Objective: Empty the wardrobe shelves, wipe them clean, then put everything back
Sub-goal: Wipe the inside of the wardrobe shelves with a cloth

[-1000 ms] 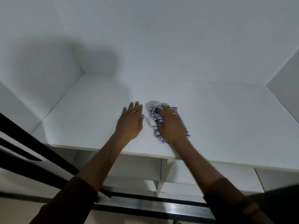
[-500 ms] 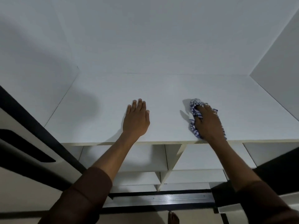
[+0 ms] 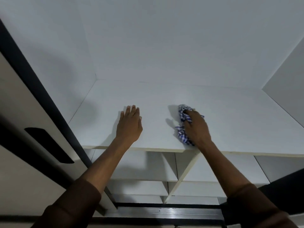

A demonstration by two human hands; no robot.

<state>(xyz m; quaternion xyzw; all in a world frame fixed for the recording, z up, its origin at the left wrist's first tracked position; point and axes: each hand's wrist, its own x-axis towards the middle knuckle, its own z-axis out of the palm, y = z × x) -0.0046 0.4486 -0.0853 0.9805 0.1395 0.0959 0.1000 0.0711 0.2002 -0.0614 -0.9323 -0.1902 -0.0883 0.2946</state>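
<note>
head view — right hand [image 3: 196, 127] grips cloth [image 3: 182, 134], left hand [image 3: 130, 125] flat.

Metal floor track [image 3: 164, 212] below.

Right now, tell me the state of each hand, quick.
Left hand: open, fingers straight, flat on the shelf, holding nothing.
Right hand: closed, fingers gripping the blue checked cloth against the shelf.

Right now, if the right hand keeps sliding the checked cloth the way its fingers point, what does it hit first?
Nothing on the white wardrobe shelf lies ahead of the right hand and its blue-and-white checked cloth. The first stop looks to be the white back panel, though depth is unclear.
</note>
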